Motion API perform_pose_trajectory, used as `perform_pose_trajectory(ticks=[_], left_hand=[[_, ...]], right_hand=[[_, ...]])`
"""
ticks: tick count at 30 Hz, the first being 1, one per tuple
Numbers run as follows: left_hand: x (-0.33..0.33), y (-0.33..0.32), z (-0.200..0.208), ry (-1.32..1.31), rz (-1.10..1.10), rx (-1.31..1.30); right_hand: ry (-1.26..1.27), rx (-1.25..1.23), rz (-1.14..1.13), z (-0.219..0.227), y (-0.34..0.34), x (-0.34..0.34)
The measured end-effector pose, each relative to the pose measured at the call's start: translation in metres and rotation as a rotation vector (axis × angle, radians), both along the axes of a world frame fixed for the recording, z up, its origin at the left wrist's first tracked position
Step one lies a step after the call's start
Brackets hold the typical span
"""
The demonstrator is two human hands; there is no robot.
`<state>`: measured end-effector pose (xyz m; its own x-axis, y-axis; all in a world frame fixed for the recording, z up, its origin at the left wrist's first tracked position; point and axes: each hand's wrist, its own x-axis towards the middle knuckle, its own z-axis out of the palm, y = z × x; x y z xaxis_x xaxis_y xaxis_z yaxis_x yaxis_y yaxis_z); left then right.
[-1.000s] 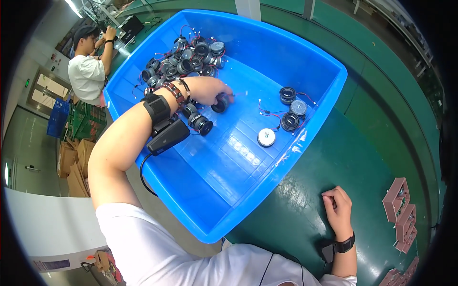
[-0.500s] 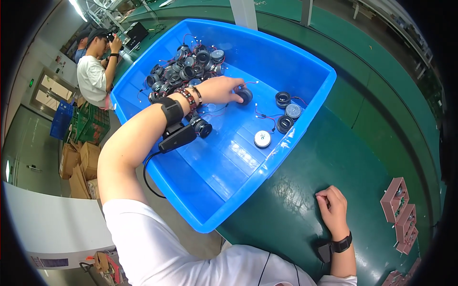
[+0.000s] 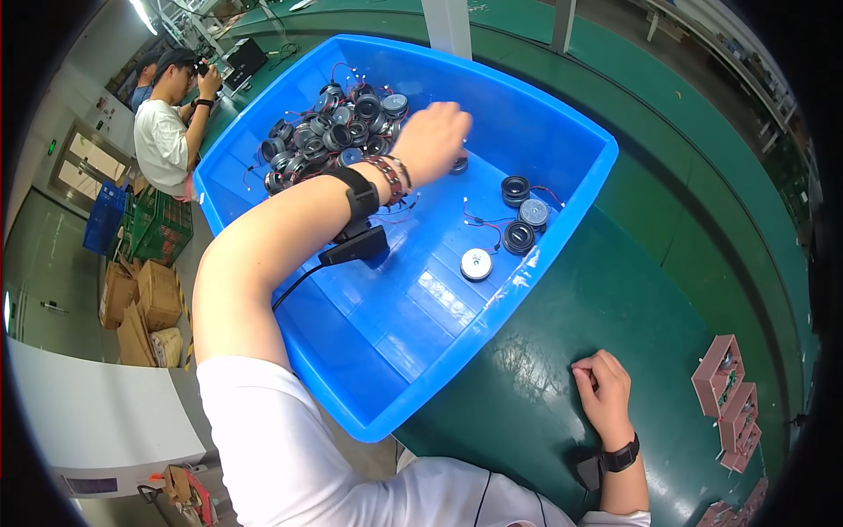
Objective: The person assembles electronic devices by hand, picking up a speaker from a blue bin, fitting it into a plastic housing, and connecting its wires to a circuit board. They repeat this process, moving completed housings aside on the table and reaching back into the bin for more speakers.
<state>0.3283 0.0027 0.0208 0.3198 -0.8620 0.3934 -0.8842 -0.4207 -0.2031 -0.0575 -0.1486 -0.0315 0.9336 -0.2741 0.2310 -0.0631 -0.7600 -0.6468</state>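
- small black round speaker part lies on the floor of the blue tub, right under the fingertips of the left hand, toward the far half of the tub.
- left hand is curled over that part, knuckles up; fingers are hidden from this view, so cannot tell whether they pinch it or only touch it.
- left wrist carries a beaded bracelet and a black strap with a black box and cable hanging beneath, above the tub's middle.
- heap of black speaker parts with red wires fills the tub's far left corner, just beside the left hand.
- three loose parts sit near the tub's right wall, red wires trailing; a silver-faced disc lies alone just nearer than them.
- right hand rests outside the tub, near its right front rim, on the green table; fingers folded in narrow, holding nothing visible, black watch at the wrist.
- brown trays lie on the table well to the right of the tub.
- another person in a white shirt stands beyond the tub's left far corner.
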Motion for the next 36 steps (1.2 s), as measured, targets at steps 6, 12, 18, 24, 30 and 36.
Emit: perform_pose_trajectory(ticks=[6,12,18,24,30,36], left_hand=[[-0.034,-0.032,-0.016,0.201,-0.454,0.082],[-0.041,-0.033,-0.020,0.326,-0.363,0.148],[-0.050,-0.027,-0.025,0.281,-0.292,0.136],[-0.057,-0.031,-0.024,0.312,-0.120,0.231],[-0.038,-0.017,-0.035,0.050,-0.242,0.131],[-0.040,-0.021,-0.042,0.169,-0.193,-0.013]], right_hand=[[0.019,-0.044,-0.003,0.001,-0.001,-0.002],[0.072,-0.028,-0.006,0.003,-0.001,-0.001],[0.090,0.003,-0.001,0.000,0.000,0.002],[0.096,-0.011,0.010,-0.001,-0.004,-0.001],[0.103,0.017,0.006,0.001,-0.002,-0.002],[0.086,-0.022,-0.003,0.001,-0.001,0.000]])
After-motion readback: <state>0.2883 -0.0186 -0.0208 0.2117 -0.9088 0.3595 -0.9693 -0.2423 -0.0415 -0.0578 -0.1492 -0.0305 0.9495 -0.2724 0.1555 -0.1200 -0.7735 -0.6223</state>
